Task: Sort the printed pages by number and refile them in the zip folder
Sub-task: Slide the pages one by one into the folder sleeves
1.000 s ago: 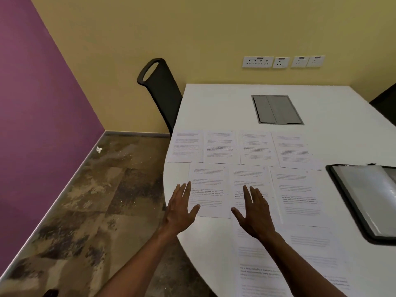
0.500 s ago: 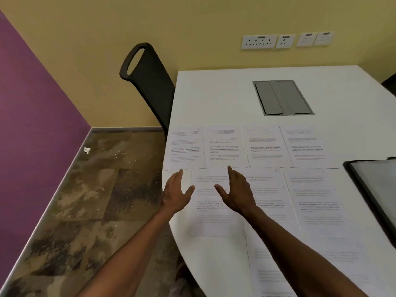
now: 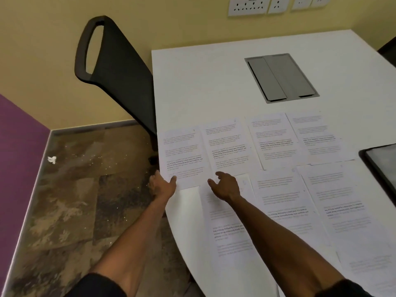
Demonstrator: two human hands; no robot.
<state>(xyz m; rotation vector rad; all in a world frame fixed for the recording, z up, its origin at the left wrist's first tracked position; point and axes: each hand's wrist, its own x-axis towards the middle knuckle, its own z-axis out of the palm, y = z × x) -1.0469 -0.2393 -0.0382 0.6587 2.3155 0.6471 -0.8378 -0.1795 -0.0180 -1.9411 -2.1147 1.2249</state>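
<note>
Printed pages lie in rows on the white table (image 3: 203, 82). The back row holds the far-left page (image 3: 182, 155), a second page (image 3: 229, 146) and two more to the right. My left hand (image 3: 162, 186) is at the table's edge, its thumb pinching the near left corner of the far-left page. My right hand (image 3: 225, 186) hovers with fingers apart over the near edge of the second page and the top of a front-row page (image 3: 227, 221). The black zip folder (image 3: 379, 163) lies open at the right edge, mostly cut off.
A black chair (image 3: 115, 61) stands against the table's left side. A grey cable hatch (image 3: 280, 77) is set into the tabletop behind the pages. Wall sockets (image 3: 246, 6) are above. A white paper scrap (image 3: 52, 159) lies on the floor.
Both hands have reached forward from the front row to the back row. The left hand has closed on the far-left page's corner. The view has tilted down and left.
</note>
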